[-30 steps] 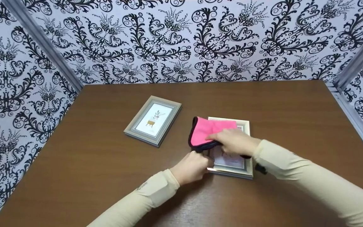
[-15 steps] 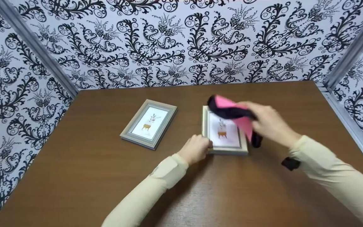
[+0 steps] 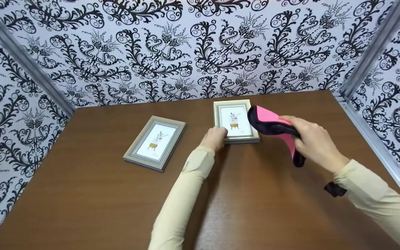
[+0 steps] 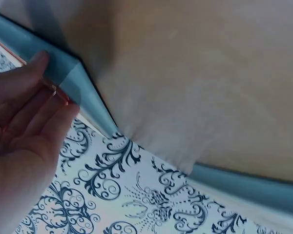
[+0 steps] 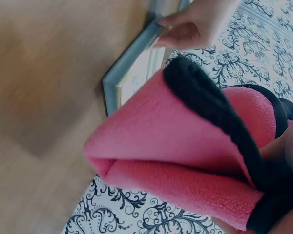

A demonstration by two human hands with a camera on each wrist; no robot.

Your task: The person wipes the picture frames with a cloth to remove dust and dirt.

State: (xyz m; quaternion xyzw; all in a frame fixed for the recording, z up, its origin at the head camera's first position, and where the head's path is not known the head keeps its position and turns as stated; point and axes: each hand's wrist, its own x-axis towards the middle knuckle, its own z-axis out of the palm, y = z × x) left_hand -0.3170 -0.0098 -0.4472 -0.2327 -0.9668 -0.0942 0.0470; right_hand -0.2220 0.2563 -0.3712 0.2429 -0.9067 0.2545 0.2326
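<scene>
In the head view my left hand [image 3: 214, 138] grips the near left corner of a pale framed picture [image 3: 235, 119] near the back of the table. The left wrist view shows the left thumb on the frame's blue-grey side [image 4: 66, 73] and the fingers on its face. My right hand [image 3: 316, 142] holds a folded pink cloth [image 3: 267, 114] with black edging, just right of that frame and raised above the table. A second framed picture [image 3: 155, 143] lies face up to the left, touched by neither hand.
The brown wooden table [image 3: 99, 180] meets a wall [image 3: 172, 52] with a black scroll pattern at the back. Metal posts stand at both back corners. A black object [image 3: 335, 189] sits under the right wrist.
My left hand and the gripped frame have moved away toward the back of the table. The right hand has lifted the cloth off the frame and moved right.
</scene>
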